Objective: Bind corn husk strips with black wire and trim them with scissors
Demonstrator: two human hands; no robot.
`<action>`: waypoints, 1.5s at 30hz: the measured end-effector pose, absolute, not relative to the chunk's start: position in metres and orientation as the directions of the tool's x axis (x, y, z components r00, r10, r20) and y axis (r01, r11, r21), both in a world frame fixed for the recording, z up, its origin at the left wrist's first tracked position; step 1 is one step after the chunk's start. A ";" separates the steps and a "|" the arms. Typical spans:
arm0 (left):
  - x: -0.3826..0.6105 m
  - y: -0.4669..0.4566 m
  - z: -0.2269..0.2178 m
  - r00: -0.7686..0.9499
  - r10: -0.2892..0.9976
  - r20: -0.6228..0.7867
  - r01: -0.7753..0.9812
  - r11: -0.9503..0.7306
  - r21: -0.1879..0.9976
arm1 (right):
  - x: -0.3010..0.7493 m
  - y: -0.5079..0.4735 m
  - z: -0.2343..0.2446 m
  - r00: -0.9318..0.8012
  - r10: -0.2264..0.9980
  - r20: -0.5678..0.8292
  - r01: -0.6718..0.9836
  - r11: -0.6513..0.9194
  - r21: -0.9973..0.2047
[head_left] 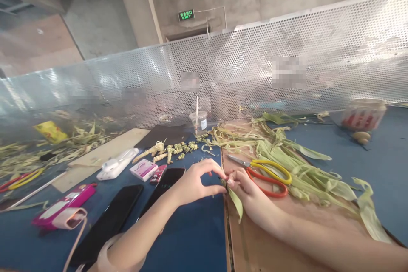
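Note:
My left hand and my right hand meet at the front middle, over the edge of a brown board. Both pinch a strip of green corn husk, whose loose end hangs down below the right fingers. What lies right between the fingertips is small and mostly hidden. Close beyond my right hand are scissors with one yellow and one red handle loop, lying on the board. A heap of long pale green husks spreads behind and to the right of them.
Left of my arm lie two black phones, a pink-and-white box, a white power strip and a magenta item. Small knotted husk pieces and a plastic cup stand before a perforated metal screen. A jar is at right.

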State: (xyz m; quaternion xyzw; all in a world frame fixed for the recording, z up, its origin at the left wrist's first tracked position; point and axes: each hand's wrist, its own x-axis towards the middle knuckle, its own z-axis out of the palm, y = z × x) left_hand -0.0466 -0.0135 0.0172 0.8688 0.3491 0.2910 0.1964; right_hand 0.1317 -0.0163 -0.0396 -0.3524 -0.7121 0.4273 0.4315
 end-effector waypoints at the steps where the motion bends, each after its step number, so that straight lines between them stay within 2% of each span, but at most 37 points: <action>1: -0.046 -0.014 0.017 0.590 0.719 0.367 0.490 -0.681 0.544 | 0.132 -0.016 -0.040 -0.380 0.870 0.314 0.142 0.391 -0.909; 11: -0.043 -0.015 0.015 0.580 0.700 0.417 0.467 -0.705 0.533 | 0.133 -0.019 -0.040 -0.380 0.873 0.304 0.181 0.393 -0.902; 23: -0.050 -0.011 0.013 0.523 0.743 0.417 0.430 -0.653 0.623 | 0.131 -0.023 -0.035 -0.356 0.903 0.242 0.201 0.327 -0.923; 31: -0.054 -0.008 0.015 0.461 0.800 0.383 0.512 -0.593 0.621 | 0.133 -0.023 -0.026 -0.442 0.850 0.287 0.315 0.447 -0.837; 38: -0.054 -0.006 0.010 0.454 0.779 0.432 0.550 -0.627 0.552 | 0.135 -0.022 -0.024 -0.473 0.794 0.382 0.429 0.586 -0.687; 43: -0.055 -0.007 0.012 0.410 0.787 0.461 0.669 -0.603 0.434 | 0.136 -0.018 -0.023 -0.456 0.786 0.417 0.427 0.604 -0.673; 45: -0.054 -0.009 0.014 0.398 0.799 0.451 0.692 -0.584 0.424 | 0.136 -0.017 -0.023 -0.461 0.779 0.425 0.436 0.616 -0.656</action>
